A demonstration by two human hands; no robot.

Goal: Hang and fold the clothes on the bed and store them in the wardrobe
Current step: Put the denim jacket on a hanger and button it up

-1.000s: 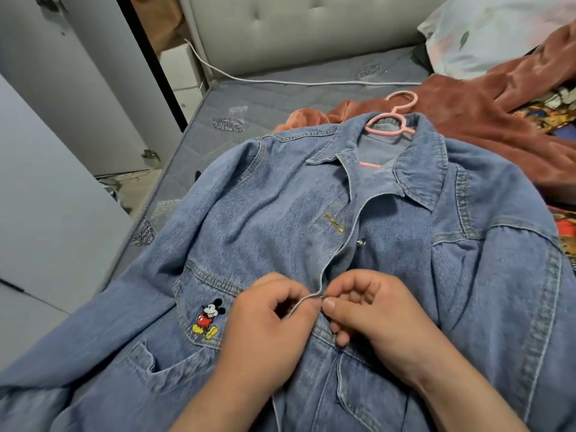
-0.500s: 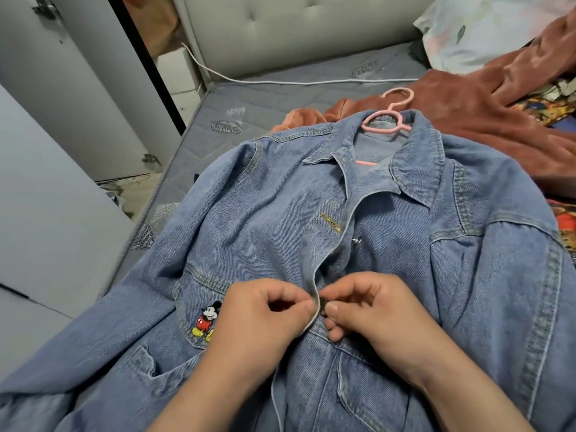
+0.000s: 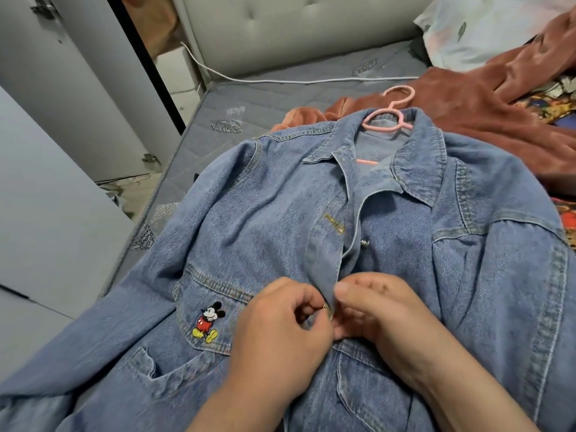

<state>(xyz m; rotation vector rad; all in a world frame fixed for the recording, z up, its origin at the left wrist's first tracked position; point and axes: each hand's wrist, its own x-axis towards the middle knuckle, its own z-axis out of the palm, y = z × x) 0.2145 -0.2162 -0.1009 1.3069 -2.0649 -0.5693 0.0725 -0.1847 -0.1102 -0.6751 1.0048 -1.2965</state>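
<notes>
Denim jacket [image 3: 405,275], blue, front-up on grey mattress [image 3: 280,98], Mickey Mouse patch [image 3: 208,321] above chest pocket; pink hanger [image 3: 389,120] already inside collar, hook toward tufted headboard [image 3: 296,29]. Left hand [image 3: 280,332] pinching buttonhole placket edge; right hand [image 3: 383,313] pinching opposite edge at a barely visible metal button [image 3: 325,307], thumbs nearly meeting at mid-chest. Upper button [image 3: 364,242] unfastened, placket gaping there.

Likely step: fastening, ahead of hanging.

Risks: button slipping back through stiff denim from a loose pinch; wrong hole from skewed plackets, giving a crooked hang; hanger sliding off one shoulder under hard tugging.

Surroundings: rust-brown velvety garment [image 3: 483,113] bunched behind collar, under hanger hook, possible snag on lifting; white cable [image 3: 280,79] across mattress head; pale pillow [image 3: 483,26]; printed fabric [image 3: 548,98] at right edge; grey wardrobe door [image 3: 46,213] beside bed at left.
</notes>
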